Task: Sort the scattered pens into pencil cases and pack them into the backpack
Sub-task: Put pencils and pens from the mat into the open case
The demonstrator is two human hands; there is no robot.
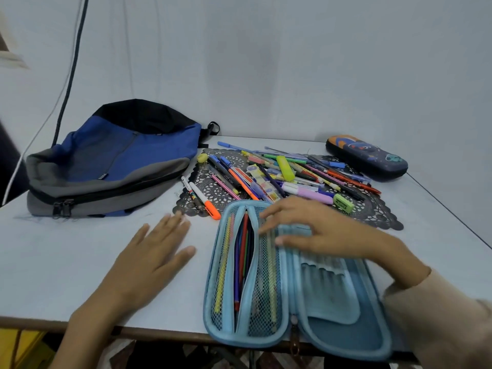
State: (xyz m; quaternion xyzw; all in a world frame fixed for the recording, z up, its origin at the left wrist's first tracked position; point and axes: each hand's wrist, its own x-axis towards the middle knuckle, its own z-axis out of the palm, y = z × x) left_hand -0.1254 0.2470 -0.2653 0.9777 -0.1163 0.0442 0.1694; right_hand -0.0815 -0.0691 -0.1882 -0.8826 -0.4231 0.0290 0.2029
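A light blue pencil case (330, 312) lies unfolded at the table's front edge. Its left mesh pocket holds several pens and pencils. My right hand (319, 230) reaches across the case's top, fingers spread and touching the mesh pocket and the middle flap, holding nothing. My left hand (149, 257) hovers flat over the table to the left of the case, fingers straight. Behind the case, scattered pens (279, 174) and markers lie piled on a black lace mat (372, 211). A blue, grey and black backpack (111, 161) lies at the back left, zipped.
A dark patterned hard pencil case (367, 158) lies closed at the back right. A green eraser (344, 203) and a yellow highlighter (285, 168) sit among the pens. An orange-capped marker (205, 201) lies off the mat's left. A cable (72, 67) hangs by the wall.
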